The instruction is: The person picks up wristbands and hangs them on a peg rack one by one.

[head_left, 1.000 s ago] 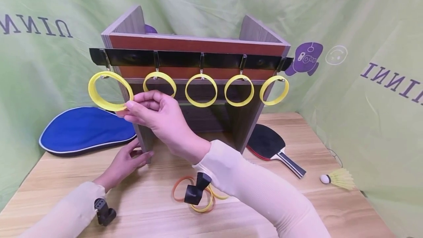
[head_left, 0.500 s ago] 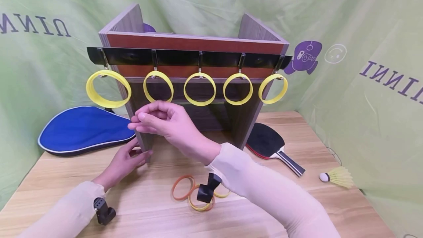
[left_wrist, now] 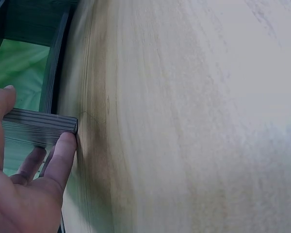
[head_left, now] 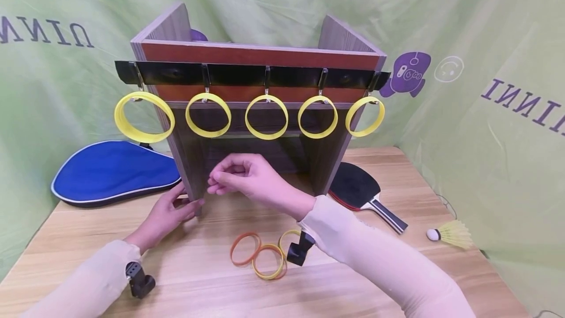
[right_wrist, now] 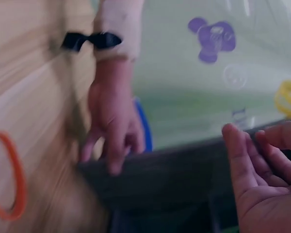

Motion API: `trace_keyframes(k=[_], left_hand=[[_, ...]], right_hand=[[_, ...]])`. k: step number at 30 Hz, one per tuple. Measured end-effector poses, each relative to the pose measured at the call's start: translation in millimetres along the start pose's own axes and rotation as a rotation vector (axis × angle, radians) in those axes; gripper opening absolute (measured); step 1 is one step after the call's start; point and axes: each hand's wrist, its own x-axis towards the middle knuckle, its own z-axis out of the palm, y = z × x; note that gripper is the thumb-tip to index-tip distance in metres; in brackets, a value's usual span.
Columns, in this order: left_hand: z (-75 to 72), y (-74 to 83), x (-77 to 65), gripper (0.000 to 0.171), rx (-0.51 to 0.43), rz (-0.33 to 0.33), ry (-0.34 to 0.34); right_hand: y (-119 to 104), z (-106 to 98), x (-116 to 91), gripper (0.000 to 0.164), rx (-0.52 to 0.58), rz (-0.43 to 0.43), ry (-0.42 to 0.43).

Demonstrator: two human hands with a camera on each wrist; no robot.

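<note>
So the person's left hand (head_left: 165,215) had a grip on the wooden stand (head_left: 260,54), low on the near edge of its left panel, with the thumb on one side and fingers on the other. The right hand (head_left: 249,175) was holding nothing, fingers loosely bent, up in front of the stand's dark opening and just below the hanging stuff. Five yellow rings (head_left: 267,138) hung in a row off the hooks (head_left: 267,80) on a black strip (head_left: 291,76) across the near side, the leftmost one sticking out past the left panel. More rings lay nearer on the table (head_left: 198,288): an orange ring (head_left: 231,252) to the left, then some yellow and orange ones overlapping, partly behind the right wrist camera (head_left: 300,248). A blue case (head_left: 116,171) sat far left, with a black paddle (head_left: 355,184) and a shuttlecock (head_left: 452,234) off to the right.
</note>
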Motion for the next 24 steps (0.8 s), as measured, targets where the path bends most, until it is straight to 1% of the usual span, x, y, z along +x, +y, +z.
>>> trace_keyframes(k=[3,6,8,11,14,18,24], left_hand=[[-0.5,0.1,0.1,0.059,0.004,-0.004,-0.002],[-0.5,0.3,-0.5,0.061,0.008,-0.018,-0.006],[-0.3,0.2,-0.7,0.062,0.007,-0.022,-0.009],[0.5,0.0,-0.7,0.062,0.003,-0.025,-0.005],[0.9,-0.3,0.1,0.061,-0.005,-0.018,-0.009],[0.5,-0.1,0.6,0.061,-0.011,-0.021,-0.013],[-0.8,0.5,-0.1,0.061,-0.003,-0.023,-0.007]], right_hand=[[18.0,-9.9,-2.5,0.017,-0.107,0.032,-0.005],[40.1,-21.0,-7.0,0.015,-0.223,0.074,-0.027],[55.2,-27.6,-10.9,0.015,-0.278,0.126,-0.043],[73.2,-34.2,-18.4,0.014,-0.339,0.226,-0.062],[85.6,-37.4,-25.7,0.014,-0.360,0.320,-0.073],[98.5,-37.9,-32.1,0.012,-0.347,0.402,-0.093],[108.1,-34.5,-35.4,0.012,-0.350,0.446,-0.113]])
